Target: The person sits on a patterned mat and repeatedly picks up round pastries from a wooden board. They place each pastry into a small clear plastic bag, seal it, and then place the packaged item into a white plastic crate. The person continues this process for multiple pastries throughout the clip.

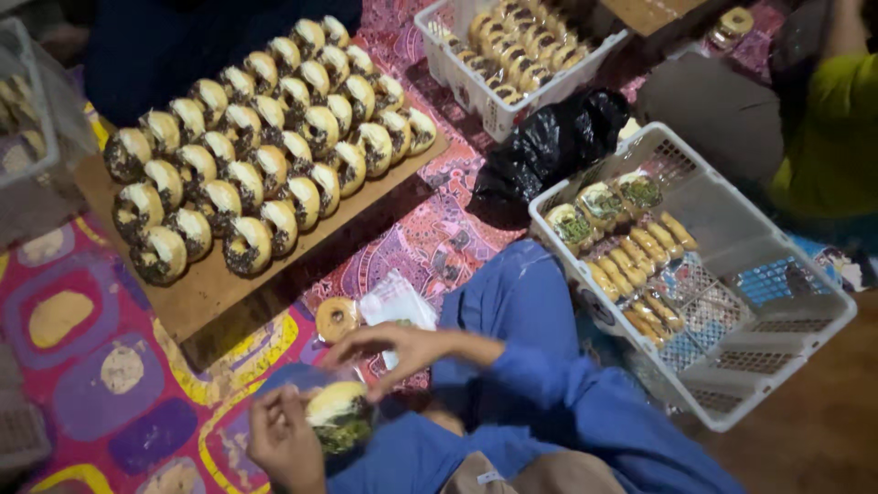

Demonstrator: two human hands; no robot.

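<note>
The left hand (285, 439) sits low in the frame, fingers curled around a doughnut (337, 413) with pale icing and a dark crumbly topping, seemingly inside a clear plastic wrapper whose edges are hard to trace in the dim light. The right hand (395, 348) hovers just above and beside that doughnut, fingers spread and bent; whether its fingertips pinch the wrapper cannot be told. Its blue sleeve (540, 366) runs off toward the lower right.

Just above the right hand lie a stack of clear plastic bags (395, 302) and a single wrapped doughnut (337, 318) on the patterned mat (82, 366). A wooden board (210, 284) carries rows of iced doughnuts (261, 137), their far end fading into shadow. A white plastic basket (777, 357) at right holds wrapped doughnuts (631, 247) packed along one side; its lower corner overlaps the person's knee. A second white basket (498, 114) at the top is cut off by the frame. A crumpled black plastic bag (553, 146) lies between the baskets. Another person in a green sleeve (828, 137) sits at upper right, mostly out of view.
</note>
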